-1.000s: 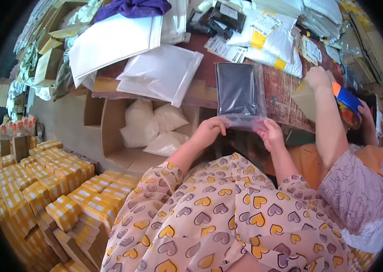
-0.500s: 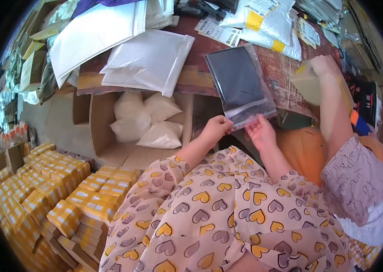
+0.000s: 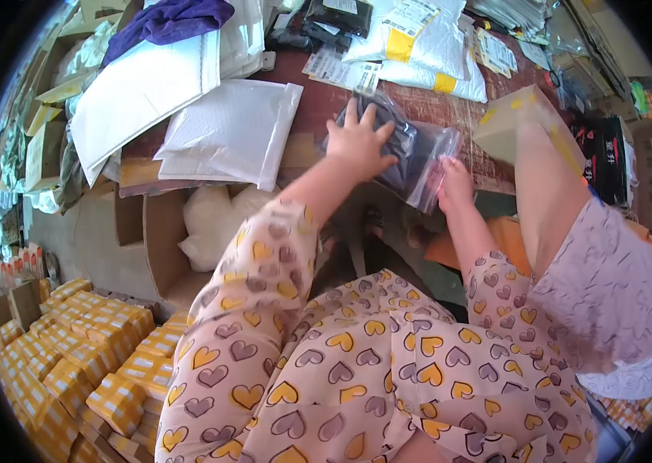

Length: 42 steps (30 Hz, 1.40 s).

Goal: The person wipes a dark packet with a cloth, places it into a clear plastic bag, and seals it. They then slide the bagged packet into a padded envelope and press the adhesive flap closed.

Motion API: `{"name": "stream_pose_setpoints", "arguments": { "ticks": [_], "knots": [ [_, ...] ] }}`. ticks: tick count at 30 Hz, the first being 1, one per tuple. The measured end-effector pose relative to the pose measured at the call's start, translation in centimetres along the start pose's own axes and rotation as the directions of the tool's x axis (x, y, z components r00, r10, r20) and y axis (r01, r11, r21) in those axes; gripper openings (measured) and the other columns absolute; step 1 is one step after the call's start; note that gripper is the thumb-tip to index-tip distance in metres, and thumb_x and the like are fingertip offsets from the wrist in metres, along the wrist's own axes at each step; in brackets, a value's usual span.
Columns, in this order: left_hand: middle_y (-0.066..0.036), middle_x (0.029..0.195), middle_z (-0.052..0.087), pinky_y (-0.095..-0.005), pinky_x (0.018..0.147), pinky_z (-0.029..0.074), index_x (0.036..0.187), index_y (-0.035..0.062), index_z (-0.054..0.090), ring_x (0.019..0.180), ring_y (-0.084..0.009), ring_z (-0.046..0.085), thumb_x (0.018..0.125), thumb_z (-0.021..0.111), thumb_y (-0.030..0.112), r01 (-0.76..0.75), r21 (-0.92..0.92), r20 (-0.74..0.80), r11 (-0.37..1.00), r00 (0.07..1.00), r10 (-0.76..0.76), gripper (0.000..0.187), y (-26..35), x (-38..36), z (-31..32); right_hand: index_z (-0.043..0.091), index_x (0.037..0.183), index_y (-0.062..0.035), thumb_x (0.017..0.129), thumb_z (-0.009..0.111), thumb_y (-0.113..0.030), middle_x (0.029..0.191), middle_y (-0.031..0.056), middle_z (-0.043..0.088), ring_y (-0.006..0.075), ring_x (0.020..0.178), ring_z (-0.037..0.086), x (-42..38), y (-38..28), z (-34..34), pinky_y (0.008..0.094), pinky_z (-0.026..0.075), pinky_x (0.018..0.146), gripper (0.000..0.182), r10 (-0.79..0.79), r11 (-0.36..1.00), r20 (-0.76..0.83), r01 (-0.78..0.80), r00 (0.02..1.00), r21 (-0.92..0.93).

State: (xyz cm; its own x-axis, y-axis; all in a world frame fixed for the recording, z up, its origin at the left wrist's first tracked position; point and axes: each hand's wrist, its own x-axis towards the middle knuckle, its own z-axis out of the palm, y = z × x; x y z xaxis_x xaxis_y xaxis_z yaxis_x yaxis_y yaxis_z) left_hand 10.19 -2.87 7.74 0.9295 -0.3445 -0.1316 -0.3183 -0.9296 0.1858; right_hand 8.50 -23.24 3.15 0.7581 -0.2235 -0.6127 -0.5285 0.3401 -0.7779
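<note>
At the front edge of a dark red, scratched wooden worktop [image 3: 438, 112], I have a clear plastic bag [image 3: 450, 145] with a flat black item [image 3: 412, 154] inside; its near corner juts out past the edge, above the floor. My left hand [image 3: 358, 143] lies over the black item with fingers spread wide, its grip unclosed and holding nothing, apparently just pressing from above. My right hand [image 3: 457, 184] has its grip closed in a pinch on the bag's right-hand end; whether that end is sealed, I cannot tell. What worries me is the overhang: if the left palm lifts or slides while the right pulls, I judge the bag could tip off the edge. Thin, slick film may also stretch or tear should the pinch tug hard against that pressure, and the black item could bunch up under uneven force. Just to the right, a co-worker's forearm [image 3: 543, 197] crosses in front of a brown cardboard box with yellow tape [image 3: 522, 119], so a wide swing of my right hand risks a knock. Beyond my left fingertips, loose white printed labels [image 3: 341, 71] lie near enough to be swept along, and white padded mailers [image 3: 229, 127] sit left of my wrist, where a careless sleeve might drag them.
</note>
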Motion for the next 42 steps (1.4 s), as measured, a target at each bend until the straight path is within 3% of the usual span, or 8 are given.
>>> {"name": "stream_pose_setpoints", "arguments": {
  "ticks": [7,9,14,18,23,32,36,42],
  "knots": [
    [-0.016,0.128,0.035,-0.0495,0.090,0.036,0.123,0.0193,0.044,0.122,-0.0360,0.028,0.067,0.063,0.048,0.149,-0.161,0.128,0.976,0.983,-0.129,0.066,0.9,-3.5,0.1,0.058,0.090,-0.0015,0.088,0.047,-0.014,0.069,0.0004,0.054,0.0069,0.059,0.046,8.1,-0.6,1.8,0.0235,0.038,0.054,0.017,-0.253,0.898,0.199,0.307,0.947,-0.316],
    [-0.016,0.127,0.036,-0.0480,0.095,0.031,0.124,0.0196,0.043,0.121,-0.0349,0.029,0.067,0.064,0.047,0.020,-0.063,-0.397,0.998,0.917,-0.044,0.067,-1.6,-1.6,0.9,0.059,0.089,0.0003,0.087,0.048,-0.014,0.069,-0.0001,0.054,0.0067,0.060,0.043,7.9,-0.2,3.0,0.0230,0.036,0.056,0.018,-0.324,0.808,0.162,0.361,0.932,-0.465],
    [-0.014,0.120,0.040,-0.0467,0.090,0.033,0.128,0.0232,0.037,0.114,-0.0324,0.036,0.057,0.070,0.051,0.159,-0.224,-0.050,0.962,0.983,-0.174,0.084,-3.4,-0.3,0.5,0.058,0.089,0.0011,0.085,0.048,-0.013,0.071,0.0021,0.056,0.0091,0.065,0.047,7.2,0.9,3.6,0.0248,0.039,0.060,0.017,-0.409,0.763,0.173,0.440,0.896,-0.473],
    [-0.012,0.117,0.042,-0.0459,0.084,0.034,0.129,0.0231,0.037,0.110,-0.0303,0.039,0.059,0.068,0.051,0.297,-0.236,-0.223,0.925,0.910,-0.349,0.082,-1.2,-3.4,2.0,0.058,0.088,0.0006,0.085,0.051,-0.013,0.076,0.0055,0.060,0.0127,0.073,0.053,5.5,0.1,6.2,0.0266,0.042,0.068,0.016,-0.477,0.722,0.223,0.524,0.850,-0.452],
    [-0.014,0.115,0.044,-0.0469,0.082,0.034,0.129,0.0231,0.036,0.106,-0.0307,0.042,0.062,0.067,0.050,0.443,-0.156,-0.233,0.883,0.852,-0.469,0.079,-0.1,-4.6,2.8,0.060,0.089,-0.0041,0.082,0.052,-0.017,0.085,0.0137,0.061,0.0283,0.080,0.058,5.3,-1.4,9.4,0.0350,0.044,0.071,0.016,-0.674,0.289,0.402,0.722,0.620,-0.629],
    [-0.014,0.101,0.053,-0.0427,0.075,0.042,0.120,0.0103,0.040,0.089,-0.0330,0.053,0.060,0.071,0.043,0.406,-0.252,0.017,0.878,0.909,-0.416,0.075,-2.9,-4.3,1.6,0.061,0.087,-0.0075,0.078,0.056,-0.025,0.085,0.0134,0.061,0.0289,0.081,0.058,6.5,-5.2,9.7,0.0385,0.044,0.072,0.020,-0.385,0.221,0.520,0.623,0.762,-0.750],
    [-0.020,0.116,0.044,-0.0412,0.090,0.036,0.124,0.0064,0.037,0.107,-0.0365,0.043,0.067,0.069,0.014,-0.041,-0.373,-0.375,0.927,0.920,-0.110,0.066,-5.0,-1.9,1.4,0.061,0.084,-0.0067,0.080,0.059,-0.025,0.075,0.0053,0.061,0.0153,0.067,0.056,8.5,-7.0,9.0,0.0315,0.045,0.063,0.019,-0.049,0.213,0.646,0.640,0.762,-0.738],
    [-0.017,0.115,0.047,-0.0395,0.087,0.040,0.118,0.0091,0.045,0.102,-0.0360,0.047,0.067,0.070,0.020,-0.181,-0.456,-0.379,0.872,0.926,-0.005,0.058,-7.5,0.6,4.0,0.056,0.086,-0.0066,0.084,0.053,-0.020,0.072,-0.0011,0.055,0.0068,0.064,0.050,8.5,-7.9,7.7,0.0207,0.041,0.056,0.014,0.167,0.475,0.573,0.444,0.803,-0.760]
  ]
}}
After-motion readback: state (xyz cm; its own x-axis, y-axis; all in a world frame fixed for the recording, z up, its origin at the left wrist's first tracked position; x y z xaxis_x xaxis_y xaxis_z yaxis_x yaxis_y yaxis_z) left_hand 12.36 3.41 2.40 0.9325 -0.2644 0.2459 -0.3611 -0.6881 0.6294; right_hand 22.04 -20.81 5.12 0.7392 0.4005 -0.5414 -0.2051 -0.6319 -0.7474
